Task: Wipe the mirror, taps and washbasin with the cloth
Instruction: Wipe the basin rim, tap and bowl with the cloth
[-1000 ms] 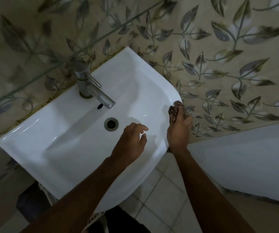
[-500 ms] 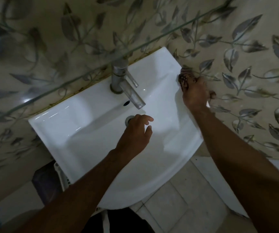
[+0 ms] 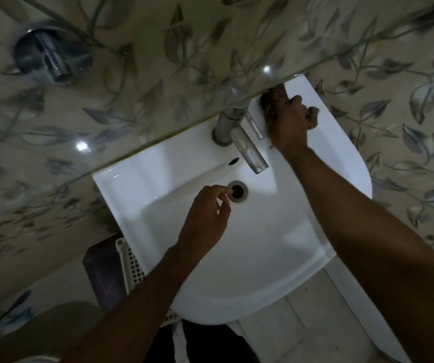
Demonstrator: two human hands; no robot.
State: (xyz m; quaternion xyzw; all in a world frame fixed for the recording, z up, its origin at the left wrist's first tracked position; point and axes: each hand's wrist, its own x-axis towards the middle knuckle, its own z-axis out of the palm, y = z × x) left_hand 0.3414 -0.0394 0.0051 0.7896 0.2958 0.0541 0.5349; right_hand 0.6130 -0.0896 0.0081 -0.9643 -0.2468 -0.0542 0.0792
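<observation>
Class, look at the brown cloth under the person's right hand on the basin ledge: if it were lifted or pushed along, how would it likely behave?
The cloth looks bunched and creased under the right hand, so it is probably floppy, not stiff. It likely slides easily over the glossy washbasin. Being small and crumpled, it is probably light.

This is a home bathroom, seen from above. A white ceramic washbasin point(image 3: 276, 258) is fixed against the wall, with a round metal drain point(image 3: 237, 191) in its bowl and a small overflow slot just behind that. A chrome tap point(image 3: 239, 138) stands at the back edge of the washbasin, its spout reaching over the bowl. Directly above the tap juts a glass shelf point(image 3: 158, 82). The wall point(image 3: 399, 121) behind and beside the washbasin is covered in beige tiles printed with grey leaves. Below the washbasin lies a pale tiled floor point(image 3: 315, 318), and a white plastic basket point(image 3: 132, 263) with a mesh side sits tucked under its left edge.
</observation>
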